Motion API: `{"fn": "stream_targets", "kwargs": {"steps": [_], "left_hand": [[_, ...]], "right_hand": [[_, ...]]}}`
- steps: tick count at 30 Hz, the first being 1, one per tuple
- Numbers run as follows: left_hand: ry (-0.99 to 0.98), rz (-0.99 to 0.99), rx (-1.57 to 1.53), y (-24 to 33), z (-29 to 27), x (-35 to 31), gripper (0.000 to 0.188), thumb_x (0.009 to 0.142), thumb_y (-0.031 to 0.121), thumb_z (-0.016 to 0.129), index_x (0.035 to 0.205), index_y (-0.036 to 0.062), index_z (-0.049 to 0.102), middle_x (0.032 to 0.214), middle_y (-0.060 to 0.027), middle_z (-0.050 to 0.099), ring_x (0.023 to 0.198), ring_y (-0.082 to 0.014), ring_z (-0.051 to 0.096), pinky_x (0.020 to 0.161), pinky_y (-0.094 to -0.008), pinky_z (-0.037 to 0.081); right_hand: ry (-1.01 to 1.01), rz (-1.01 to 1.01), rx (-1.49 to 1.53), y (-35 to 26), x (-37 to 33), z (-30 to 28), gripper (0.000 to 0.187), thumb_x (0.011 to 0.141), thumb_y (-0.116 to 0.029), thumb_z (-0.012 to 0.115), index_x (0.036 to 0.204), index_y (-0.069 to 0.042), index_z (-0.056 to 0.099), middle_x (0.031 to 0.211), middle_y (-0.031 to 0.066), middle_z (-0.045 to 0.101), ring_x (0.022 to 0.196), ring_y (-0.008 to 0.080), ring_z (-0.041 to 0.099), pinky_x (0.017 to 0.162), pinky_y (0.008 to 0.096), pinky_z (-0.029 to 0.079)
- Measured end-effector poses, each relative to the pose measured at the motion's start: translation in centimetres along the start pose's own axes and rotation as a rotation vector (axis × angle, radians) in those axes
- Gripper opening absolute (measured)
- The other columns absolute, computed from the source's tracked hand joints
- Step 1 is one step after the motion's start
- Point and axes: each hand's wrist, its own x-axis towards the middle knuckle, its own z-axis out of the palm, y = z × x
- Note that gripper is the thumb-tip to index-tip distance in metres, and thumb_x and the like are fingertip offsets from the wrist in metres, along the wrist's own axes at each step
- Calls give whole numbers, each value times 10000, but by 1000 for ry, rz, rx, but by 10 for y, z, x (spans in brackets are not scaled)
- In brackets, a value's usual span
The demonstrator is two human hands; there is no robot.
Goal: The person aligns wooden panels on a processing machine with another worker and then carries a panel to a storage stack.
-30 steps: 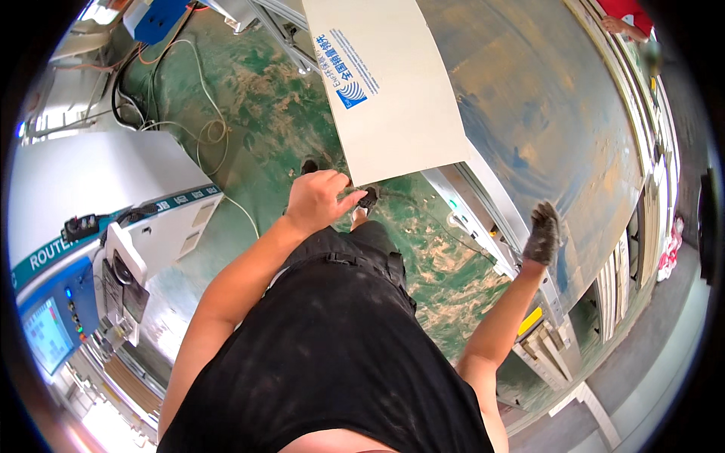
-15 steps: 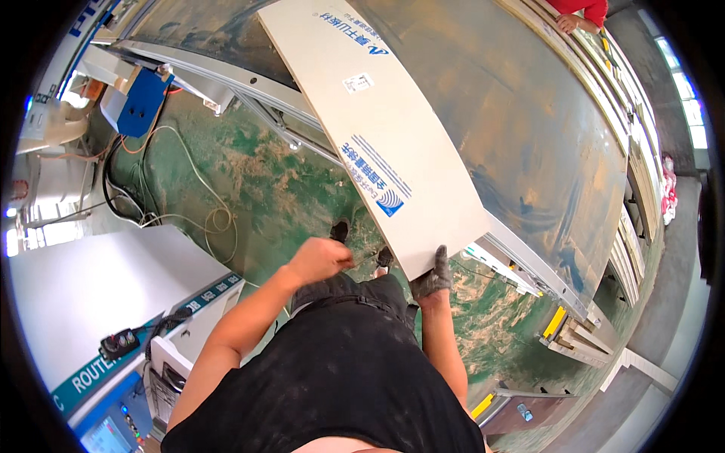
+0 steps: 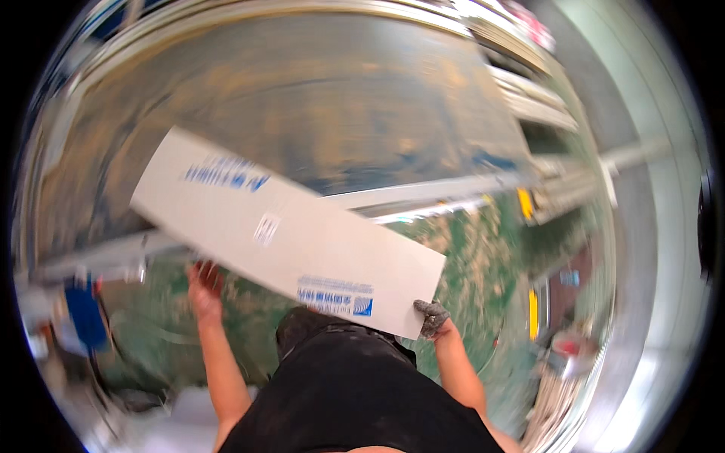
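A long pale board with blue print and a small white label lies slantwise in front of me, its far end over the big dark tabletop. My right hand, in a grey work glove, grips the near right corner, thumb on the upper face and the other fingers hidden beneath. Bare and slightly blurred, my left hand is raised at the board's lower left edge with its fingers spread. The fingertips reach that edge; whether they touch it I cannot tell.
A metal rail runs along the table's near edge. Stacked boards stand at the far right. Below lies a green, dust-streaked floor. A blue panel is at the left, and yellow pieces show at the right.
My view has turned to the right, and the board now lies more crosswise before me. My left hand has gone from near my waist out to the board's left edge, its fingers opening.
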Motion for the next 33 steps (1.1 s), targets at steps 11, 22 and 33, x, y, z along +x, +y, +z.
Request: {"fn": "stream_targets", "kwargs": {"steps": [11, 22, 33], "left_hand": [[-217, -308, -162, 26, 130, -8, 721, 982, 662, 444, 1464, 127, 483, 1492, -65, 508, 1344, -297, 479, 1152, -511, 367], [-315, -127, -249, 18, 140, -81, 822, 948, 667, 496, 1545, 127, 327, 1574, -115, 344, 1435, -349, 319, 1166, -586, 273], [-622, -88, -33, -131, 352, -247, 833, 943, 697, 481, 1555, 150, 339, 1615, -94, 299, 1453, -352, 300, 1190, -551, 251]], "right_hand": [[209, -535, -162, 59, 42, -80, 540, 1064, -341, 433, 1520, -53, 433, 1577, 125, 417, 1393, 245, 472, 1153, 314, 367], [265, -898, 85, 67, 0, -151, 363, 977, -327, 656, 1243, -83, 696, 1209, 83, 710, 1101, 201, 651, 957, 340, 502], [594, -602, 760, 92, 23, -367, 476, 1031, -398, 522, 1367, -62, 547, 1308, 62, 617, 1208, 176, 572, 1005, 290, 460]]}}
